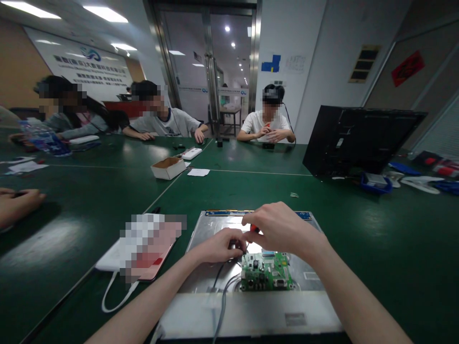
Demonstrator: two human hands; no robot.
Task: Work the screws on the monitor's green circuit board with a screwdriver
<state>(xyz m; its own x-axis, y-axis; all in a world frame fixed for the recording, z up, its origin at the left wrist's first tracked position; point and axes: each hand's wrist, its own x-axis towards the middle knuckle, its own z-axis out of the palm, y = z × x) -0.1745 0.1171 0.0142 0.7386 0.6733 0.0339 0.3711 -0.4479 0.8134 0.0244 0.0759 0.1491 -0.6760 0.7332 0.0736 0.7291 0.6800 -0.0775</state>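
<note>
A flat metal display panel (304,313) lies on the green table before me, with a green circuit board (267,271) on its back. My right hand (283,227) is closed around a screwdriver (254,228) with a red handle; the thin shaft slants down to the board's upper left corner. Close beside that tip, my left hand (222,246) has its fingers pinched together at the board's edge. Whatever those fingers hold is hidden. Grey cables (223,303) run from the board's left side across the panel.
To the left, a phone (161,255) rests by a white power bank (111,255) with a white cable. Farther off are a small open box (168,168) and a black monitor casing (358,141). Several people sit around the table (376,229); a co-worker's hand (21,205) is at far left.
</note>
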